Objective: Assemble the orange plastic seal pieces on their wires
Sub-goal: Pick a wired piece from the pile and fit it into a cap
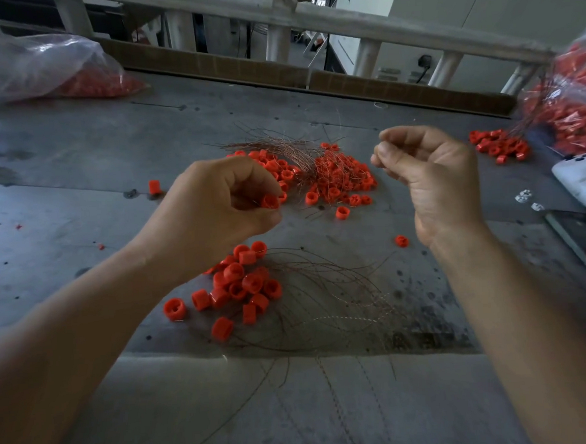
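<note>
Smooth orange plastic ring seal piece (269, 201) is pinched by left hand (225, 198); at 3 o'clock, right hand (433, 175) is curled, fingertips pressed together (grip contents unclear).

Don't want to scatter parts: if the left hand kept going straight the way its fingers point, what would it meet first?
Probably the far pile of orange pieces just beyond the left hand, though depth is unclear.

A small orange ring-shaped plastic seal piece (269, 201) is sitting pinched in the left hand (222, 205). At its six o'clock a loose heap (244, 286) of such pieces is lying, thin coppery wires (330, 298) fanning toward three o'clock; a larger wire-tangled heap (333, 178) is lying at two o'clock.
</note>
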`<state>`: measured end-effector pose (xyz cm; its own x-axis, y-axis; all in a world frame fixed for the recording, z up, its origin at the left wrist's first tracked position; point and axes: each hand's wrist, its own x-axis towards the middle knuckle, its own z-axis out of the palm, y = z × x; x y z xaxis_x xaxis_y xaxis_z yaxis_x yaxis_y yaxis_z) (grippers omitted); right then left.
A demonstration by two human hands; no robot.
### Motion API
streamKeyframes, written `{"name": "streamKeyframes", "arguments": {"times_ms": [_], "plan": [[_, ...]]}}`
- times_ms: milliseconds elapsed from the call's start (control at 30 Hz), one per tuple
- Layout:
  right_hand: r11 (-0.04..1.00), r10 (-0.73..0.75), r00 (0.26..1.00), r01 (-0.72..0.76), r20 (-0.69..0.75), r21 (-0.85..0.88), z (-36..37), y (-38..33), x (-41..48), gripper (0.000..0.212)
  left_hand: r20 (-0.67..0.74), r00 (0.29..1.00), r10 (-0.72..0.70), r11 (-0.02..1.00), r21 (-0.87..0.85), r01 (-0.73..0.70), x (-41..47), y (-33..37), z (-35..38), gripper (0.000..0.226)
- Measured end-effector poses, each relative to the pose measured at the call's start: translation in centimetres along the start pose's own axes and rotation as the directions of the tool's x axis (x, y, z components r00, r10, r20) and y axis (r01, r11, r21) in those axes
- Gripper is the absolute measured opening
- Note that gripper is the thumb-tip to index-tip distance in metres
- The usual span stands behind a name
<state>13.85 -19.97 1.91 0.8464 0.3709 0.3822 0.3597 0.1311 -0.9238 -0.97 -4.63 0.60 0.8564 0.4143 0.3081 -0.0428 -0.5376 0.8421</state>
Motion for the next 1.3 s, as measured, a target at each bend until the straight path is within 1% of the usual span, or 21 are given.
{"name": "streamKeyframes", "arguments": {"times_ms": [133, 233, 367, 433, 533, 633, 700, 767, 833, 900, 1000, 1067, 1167, 1300], "plan": [[0.992, -0.067, 0.990, 0.080, 0.121, -0.101, 1.0, 0.5, -0.6, 0.022, -0.001, 1.000, -0.003, 1.000, 0.010, 0.003, -0.1, 0.1, 0.0, 0.026], [0.982, -0.116, 0.985, 0.133, 0.127, -0.131, 1.0, 0.5, -0.7, 0.022, -0.021, 1.000, -0.012, 1.000, 0.011, 0.012, 0.0, 0.0, -0.2, 0.024], [0.971, -0.220, 0.974, 0.224, 0.051, -0.081, 0.5, -0.4, -0.5, 0.021, -0.048, 0.999, -0.022, 1.000, -0.023, 0.021, -0.1, 0.0, -0.3, 0.026], [0.960, -0.278, 0.960, 0.278, -0.023, 0.015, 0.1, -1.0, -0.4, 0.017, -0.053, 0.998, -0.022, 0.999, -0.047, 0.019, -0.1, 0.2, -0.4, 0.029], [0.929, -0.297, 0.936, 0.329, -0.189, 0.171, -0.6, -2.0, -0.2, 0.009, -0.067, 0.997, -0.038, 0.993, -0.114, 0.030, 0.0, 0.4, -0.4, 0.030], [0.913, -0.317, 0.901, 0.375, -0.295, 0.164, -1.3, -2.7, -0.1, 0.007, -0.045, 0.995, -0.088, 0.969, -0.236, 0.075, 0.0, 0.6, -0.3, 0.024], [0.920, -0.320, 0.898, 0.370, -0.300, 0.127, -1.6, -2.8, 0.1, 0.009, -0.019, 0.993, -0.113, 0.940, -0.327, 0.100, 0.0, 0.7, -0.2, 0.026], [0.936, -0.313, 0.923, 0.340, -0.225, 0.094, -1.6, -2.9, 0.1, 0.013, 0.017, 0.994, -0.110, 0.915, -0.390, 0.108, -0.1, 0.8, -0.1, 0.025], [0.953, -0.290, 0.953, 0.297, -0.092, 0.066, -1.2, -2.9, -0.1, 0.019, 0.055, 0.994, -0.095, 0.892, -0.438, 0.110, -0.2, 0.8, -0.1, 0.023], [0.964, -0.264, 0.962, 0.262, 0.065, 0.037, -0.6, -2.8, -0.6, 0.020, 0.082, 0.993, -0.083, 0.874, -0.473, 0.112, -0.2, 0.9, -0.2, 0.023], [0.962, -0.235, 0.925, 0.265, 0.297, -0.067, 0.6, -2.3, -1.7, 0.021, 0.105, 0.992, -0.072, 0.852, -0.511, 0.116, -0.2, 0.9, -0.1, 0.026], [0.952, -0.226, 0.887, 0.289, 0.403, -0.101, 1.3, -1.9, -2.3, 0.025, 0.112, 0.991, -0.068, 0.852, -0.510, 0.116, -0.3, 1.0, -0.1, 0.027], [0.931, -0.233, 0.851, 0.336, 0.471, -0.145, 1.9, -1.6, -3.0, 0.027, 0.113, 0.991, -0.069, 0.850, -0.513, 0.118, -0.3, 1.0, 0.1, 0.024], [0.919, -0.233, 0.852, 0.351, 0.469, -0.180, 2.0, -1.8, -3.1, 0.027, 0.119, 0.990, -0.077, 0.851, -0.509, 0.128, -0.3, 1.0, 0.2, 0.030]]}}
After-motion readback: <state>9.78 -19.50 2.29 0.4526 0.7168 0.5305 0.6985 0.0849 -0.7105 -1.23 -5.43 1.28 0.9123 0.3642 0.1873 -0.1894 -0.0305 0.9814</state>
